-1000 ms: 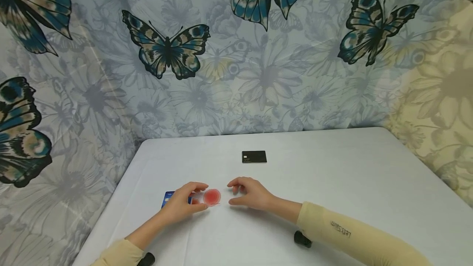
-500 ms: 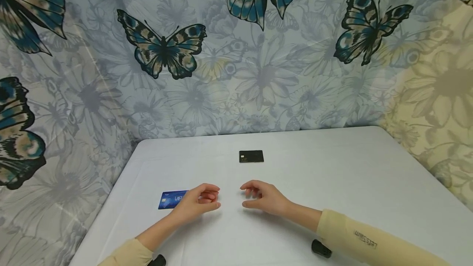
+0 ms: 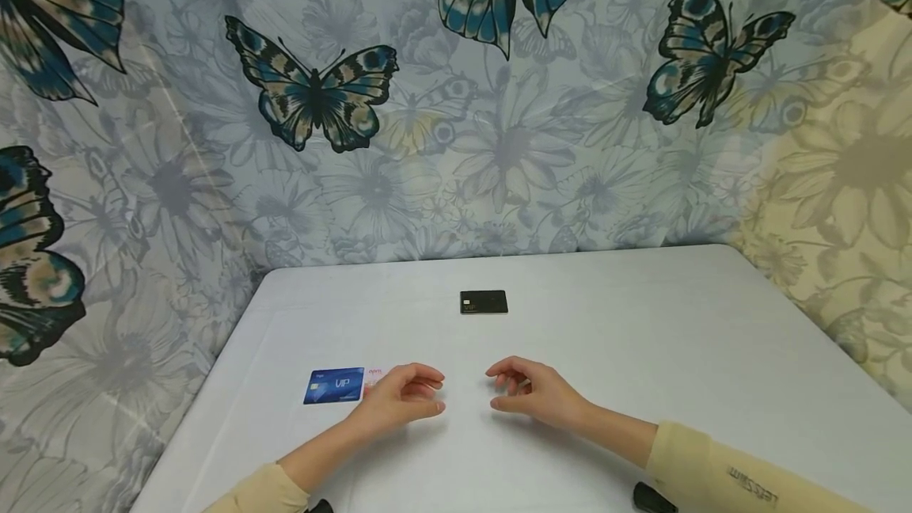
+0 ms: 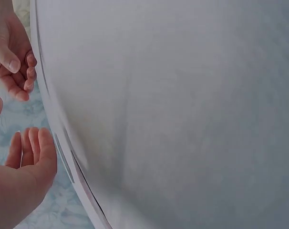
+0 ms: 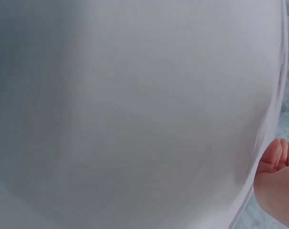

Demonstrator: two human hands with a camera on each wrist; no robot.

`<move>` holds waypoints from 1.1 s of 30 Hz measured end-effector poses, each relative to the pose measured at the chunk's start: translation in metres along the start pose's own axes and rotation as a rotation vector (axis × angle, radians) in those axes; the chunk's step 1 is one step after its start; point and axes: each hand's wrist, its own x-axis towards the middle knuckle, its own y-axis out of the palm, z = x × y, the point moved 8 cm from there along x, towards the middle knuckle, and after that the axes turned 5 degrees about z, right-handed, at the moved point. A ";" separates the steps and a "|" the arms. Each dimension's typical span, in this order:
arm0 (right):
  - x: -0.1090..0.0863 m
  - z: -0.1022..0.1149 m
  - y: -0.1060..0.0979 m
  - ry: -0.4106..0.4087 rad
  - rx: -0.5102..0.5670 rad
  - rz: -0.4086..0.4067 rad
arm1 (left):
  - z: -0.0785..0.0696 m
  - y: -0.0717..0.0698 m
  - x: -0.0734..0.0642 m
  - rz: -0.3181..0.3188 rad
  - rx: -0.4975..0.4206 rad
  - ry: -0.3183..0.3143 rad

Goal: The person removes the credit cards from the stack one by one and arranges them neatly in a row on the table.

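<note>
My left hand rests on the white table with its fingers loosely curled and nothing in it. My right hand lies a short gap to its right, also loosely curled and holding nothing. A blue VIP card lies flat just left of the left hand. A small white and red piece shows between that card and the left hand, mostly hidden by the hand. A black card lies farther back, beyond both hands. In the left wrist view my left hand and the right hand show bare palms.
A butterfly-patterned cloth hangs behind and beside the table. Small black objects sit at the near edge by my left sleeve and my right sleeve. The right wrist view shows mostly blurred table and my right hand.
A second ago the left hand held a clear item with a red disc; now it holds nothing. Both hands drew back toward me and the blue card is uncovered.
</note>
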 end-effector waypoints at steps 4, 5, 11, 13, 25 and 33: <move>-0.006 -0.004 -0.002 0.014 0.046 0.007 | -0.007 0.004 -0.001 0.001 0.078 0.050; -0.008 -0.004 -0.002 0.016 0.057 0.009 | -0.009 0.005 -0.001 0.001 0.096 0.061; -0.016 -0.007 -0.003 0.025 0.091 0.017 | -0.012 0.010 -0.001 0.023 0.080 0.071; -0.019 -0.007 -0.004 0.026 0.093 0.013 | -0.011 0.012 -0.001 0.027 0.076 0.067; -0.029 -0.008 -0.011 0.022 0.074 -0.014 | -0.008 0.022 -0.001 0.047 0.119 0.040; -0.024 -0.009 -0.014 -0.001 0.018 -0.011 | -0.012 0.026 0.007 0.053 0.135 0.037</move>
